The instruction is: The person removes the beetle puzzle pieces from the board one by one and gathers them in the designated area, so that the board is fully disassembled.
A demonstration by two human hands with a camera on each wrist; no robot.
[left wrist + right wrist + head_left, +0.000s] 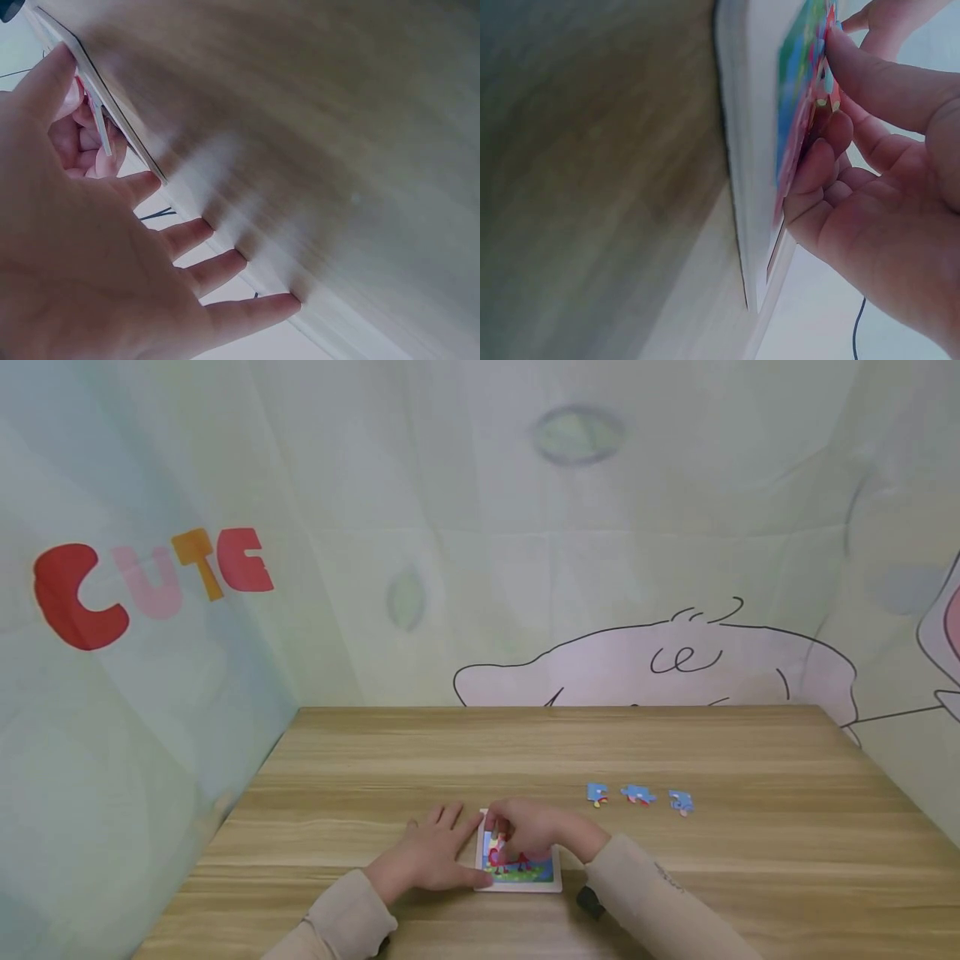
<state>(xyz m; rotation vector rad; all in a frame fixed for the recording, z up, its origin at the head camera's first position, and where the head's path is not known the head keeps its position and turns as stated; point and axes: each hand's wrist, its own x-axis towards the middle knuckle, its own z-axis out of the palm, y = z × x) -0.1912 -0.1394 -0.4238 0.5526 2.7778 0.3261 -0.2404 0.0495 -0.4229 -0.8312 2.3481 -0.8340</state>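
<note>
A small jigsaw puzzle board (557, 885) with a white frame and a colourful picture lies near the front of the table. My left hand (431, 856) rests at its left side, fingers spread, thumb on the lower left corner and index fingertip at the upper left one. Over the board, my right hand (525, 828) pinches a puzzle piece (100, 124) between thumb and fingers. That piece appears as a thin, tilted edge in the left wrist view. The right hand covers the upper part of the picture; red figures and green ground show below it.
Several inches behind the board, to the right, lie three loose blue puzzle pieces (638, 794) in a row. The wooden table (360, 752) ends at a printed cloth backdrop (480, 527). A black strap (590, 902) shows at the right wrist.
</note>
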